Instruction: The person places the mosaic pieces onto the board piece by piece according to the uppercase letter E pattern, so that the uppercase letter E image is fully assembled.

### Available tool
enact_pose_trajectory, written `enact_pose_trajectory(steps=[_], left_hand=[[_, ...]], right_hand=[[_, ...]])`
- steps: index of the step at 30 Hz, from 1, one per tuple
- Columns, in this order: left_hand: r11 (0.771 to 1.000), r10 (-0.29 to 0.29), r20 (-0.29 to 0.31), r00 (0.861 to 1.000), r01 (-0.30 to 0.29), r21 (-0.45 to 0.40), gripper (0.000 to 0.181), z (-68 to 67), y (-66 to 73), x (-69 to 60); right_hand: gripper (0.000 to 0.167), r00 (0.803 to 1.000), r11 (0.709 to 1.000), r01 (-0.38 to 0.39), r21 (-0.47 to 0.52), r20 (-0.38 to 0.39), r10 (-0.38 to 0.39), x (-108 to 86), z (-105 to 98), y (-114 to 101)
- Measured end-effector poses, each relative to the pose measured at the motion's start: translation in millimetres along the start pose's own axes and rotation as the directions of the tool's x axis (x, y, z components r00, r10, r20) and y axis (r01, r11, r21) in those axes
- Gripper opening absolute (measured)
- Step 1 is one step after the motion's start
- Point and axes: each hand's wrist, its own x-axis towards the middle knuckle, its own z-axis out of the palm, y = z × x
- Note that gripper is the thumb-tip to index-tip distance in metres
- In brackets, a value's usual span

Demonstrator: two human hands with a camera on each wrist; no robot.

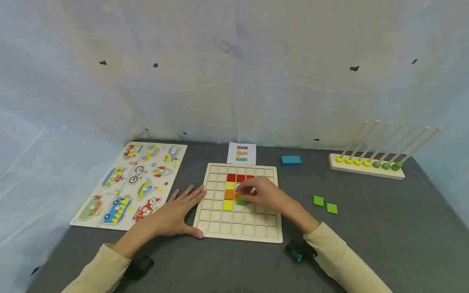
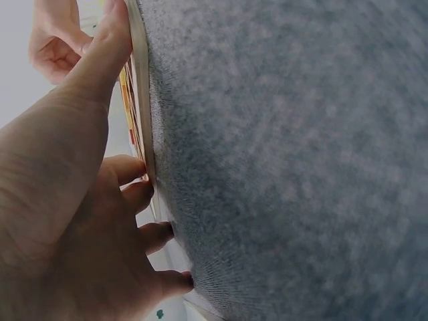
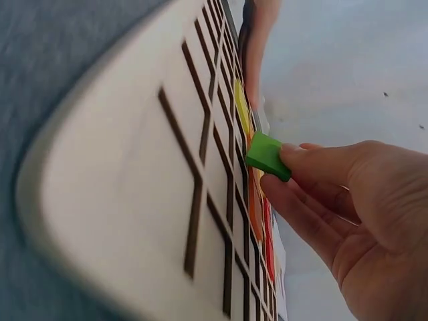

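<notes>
A wooden grid board (image 1: 238, 229) lies on the dark tabletop with red tiles (image 1: 231, 177), yellow tiles (image 1: 228, 205) and orange tiles (image 1: 229, 195) in its cells. Between thumb and fingertips my right hand (image 1: 265, 195) pinches a green square tile (image 3: 265, 154), tilted just above the board, right of the lower yellow tile. My left hand (image 1: 172, 211) has its fingers spread along the board's left side, and its thumb touches the near left corner. Two more green tiles (image 1: 325, 204) lie right of the board. Behind it is a printed pattern card (image 1: 242, 159), showing coloured squares on a grid.
At left lies a vehicle picture puzzle (image 1: 124, 191), close to my left fingers. A blue block (image 1: 291, 160) sits behind the board to the right. Farther right stands a wooden base (image 1: 366, 170) with several upright pegs and yellow and green beads. A pale sheet hangs behind.
</notes>
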Motion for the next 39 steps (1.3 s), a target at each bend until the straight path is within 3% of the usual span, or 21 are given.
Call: enact_pose_trajectory(steps=[14, 39], left_hand=[[1.000, -0.010, 0.004, 1.000, 0.010, -0.001, 0.121, 1.0, 0.7, 0.0], [1.000, -0.011, 0.004, 1.000, 0.011, -0.010, 0.121, 0.5, 1.2, 0.1]], right_hand=[[0.020, 0.995, 0.997, 0.047, 0.061, 0.088, -0.053, 12.7, 32, -24], [0.021, 0.994, 1.000, 0.019, -0.004, 0.110, -0.018, 12.0, 35, -31]])
